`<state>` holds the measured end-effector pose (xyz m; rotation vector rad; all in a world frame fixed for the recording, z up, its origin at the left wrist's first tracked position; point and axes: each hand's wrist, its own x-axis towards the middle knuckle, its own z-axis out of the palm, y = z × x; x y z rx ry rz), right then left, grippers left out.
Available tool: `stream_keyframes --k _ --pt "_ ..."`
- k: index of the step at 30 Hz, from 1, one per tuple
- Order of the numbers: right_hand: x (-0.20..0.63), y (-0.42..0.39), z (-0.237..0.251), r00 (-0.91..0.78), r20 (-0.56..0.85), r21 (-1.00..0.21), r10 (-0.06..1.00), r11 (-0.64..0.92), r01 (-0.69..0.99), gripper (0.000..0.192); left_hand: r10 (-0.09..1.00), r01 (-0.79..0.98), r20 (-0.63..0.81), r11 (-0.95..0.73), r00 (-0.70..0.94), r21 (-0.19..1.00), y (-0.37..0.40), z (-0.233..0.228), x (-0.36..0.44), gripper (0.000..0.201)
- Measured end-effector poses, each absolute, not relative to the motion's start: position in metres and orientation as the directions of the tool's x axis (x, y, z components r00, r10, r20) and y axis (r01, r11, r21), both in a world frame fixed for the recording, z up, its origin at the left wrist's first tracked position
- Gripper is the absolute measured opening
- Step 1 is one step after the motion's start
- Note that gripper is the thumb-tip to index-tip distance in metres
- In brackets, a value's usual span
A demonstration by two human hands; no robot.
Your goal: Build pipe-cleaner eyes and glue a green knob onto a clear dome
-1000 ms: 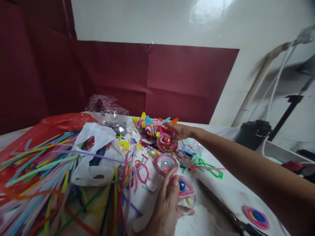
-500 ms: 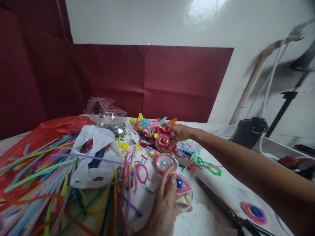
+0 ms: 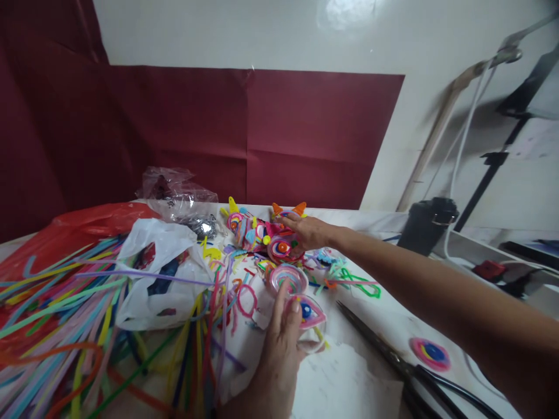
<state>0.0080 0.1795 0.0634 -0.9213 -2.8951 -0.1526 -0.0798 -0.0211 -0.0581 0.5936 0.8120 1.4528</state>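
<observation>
My left hand [image 3: 279,343] is closed at the front of the table, with the thumb over an eye-shaped pipe-cleaner piece [image 3: 311,312]. The piece is pink with a blue centre, and a clear round edge shows below it. Just beyond my fingers lies a round spiral disc [image 3: 288,280] in pink and pale colours. My right hand [image 3: 311,234] reaches across to a pile of bright pipe-cleaner figures [image 3: 255,234]. Its fingers are stretched out and apart, touching the pile. An orange-eared piece [image 3: 301,208] stands at its fingertips, and a pink eye with an orange centre [image 3: 282,248] lies below.
Loose pipe cleaners [image 3: 70,314] and a white plastic bag [image 3: 159,273] cover the left side. Large scissors [image 3: 388,355] lie at front right beside a pink-and-blue oval [image 3: 430,354]. Green scraps [image 3: 360,283] lie at mid-right. A black case [image 3: 428,226] stands behind.
The view has shifted slightly. In the pile, the blue-spiked striped figure has changed position, and the orange-eared piece shows more fully. My left hand keeps the eye piece.
</observation>
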Motion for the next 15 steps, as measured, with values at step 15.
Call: stream_keyframes --k 15 --pt "0.073 0.055 0.087 -0.768 0.237 -0.333 0.595 0.792 0.511 0.043 0.996 -0.563 -0.068 0.027 -0.052 0.826 -0.034 -0.044 -0.081 0.066"
